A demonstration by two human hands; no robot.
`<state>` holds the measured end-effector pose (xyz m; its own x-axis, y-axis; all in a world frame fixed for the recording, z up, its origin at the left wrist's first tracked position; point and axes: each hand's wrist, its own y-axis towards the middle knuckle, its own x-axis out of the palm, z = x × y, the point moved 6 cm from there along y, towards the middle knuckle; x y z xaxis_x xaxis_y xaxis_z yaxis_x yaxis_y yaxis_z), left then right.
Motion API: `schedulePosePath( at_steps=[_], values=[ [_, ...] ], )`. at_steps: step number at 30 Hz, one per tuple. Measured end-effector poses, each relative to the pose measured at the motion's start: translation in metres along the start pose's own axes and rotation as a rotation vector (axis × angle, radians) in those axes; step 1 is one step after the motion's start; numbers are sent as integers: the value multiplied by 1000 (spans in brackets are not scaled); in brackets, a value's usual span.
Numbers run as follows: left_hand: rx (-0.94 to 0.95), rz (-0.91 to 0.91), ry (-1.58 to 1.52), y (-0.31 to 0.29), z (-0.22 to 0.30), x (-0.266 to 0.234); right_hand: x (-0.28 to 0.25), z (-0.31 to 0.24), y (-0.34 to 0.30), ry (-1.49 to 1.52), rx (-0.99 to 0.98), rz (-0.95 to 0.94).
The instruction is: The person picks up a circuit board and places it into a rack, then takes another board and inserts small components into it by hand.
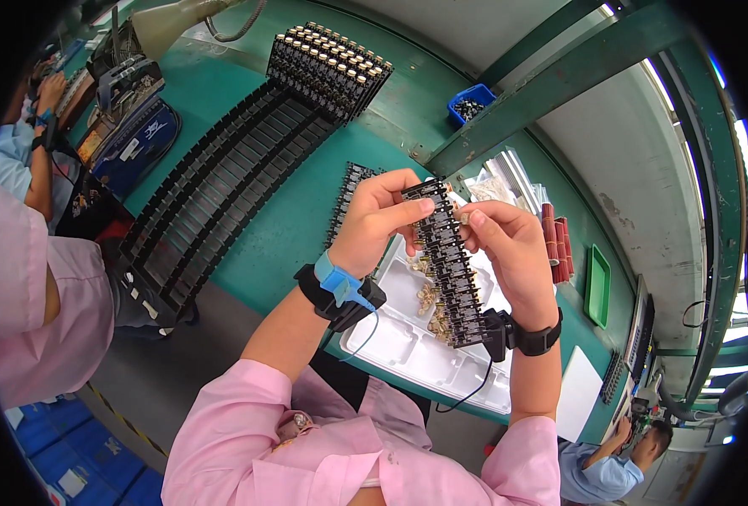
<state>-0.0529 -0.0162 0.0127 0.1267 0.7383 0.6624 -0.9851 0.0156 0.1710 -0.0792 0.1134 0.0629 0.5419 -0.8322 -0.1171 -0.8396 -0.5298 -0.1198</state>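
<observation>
My left hand (374,219) grips the upper end of a long black circuit board strip (448,261), its thumb pressed on the face. The strip is held tilted above a white plastic tray (382,341). At the strip's right edge, near its top, my right hand (509,244) is closed in a pinch on a small pale part, mostly hidden by the fingers. Loose small brass-coloured parts (427,297) lie in the tray below the strip. Another black board strip (345,198) rests on the green table beyond my left wrist.
A long black slatted rack (231,185) runs along the left, with a stack of boards (332,72) at its far end. A blue bin (471,105), reddish-brown bundles (554,244) and a green tray (597,285) stand far and right. Other people work at left and lower right.
</observation>
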Motion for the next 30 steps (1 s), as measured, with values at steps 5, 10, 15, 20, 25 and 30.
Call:
schedulePosePath(
  at_steps=[5,10,15,20,25,30],
  values=[
    [6,-3,-2,1,-2,-2,2,-3,0,-53,-16,-37],
    [5,2,9,0,-3,-2,2,-7,0,-118,-28,-23],
    [1,10,25,0,-3,-2,1,-8,1,-184,-29,-14],
    [5,5,50,0,-2,-1,2,-10,2,-234,-11,-28],
    [-6,21,35,1,-4,-1,2,-10,3,-259,-38,-24],
    [20,-32,50,2,-4,-3,-2,-8,4,-215,-44,2]
  ],
)
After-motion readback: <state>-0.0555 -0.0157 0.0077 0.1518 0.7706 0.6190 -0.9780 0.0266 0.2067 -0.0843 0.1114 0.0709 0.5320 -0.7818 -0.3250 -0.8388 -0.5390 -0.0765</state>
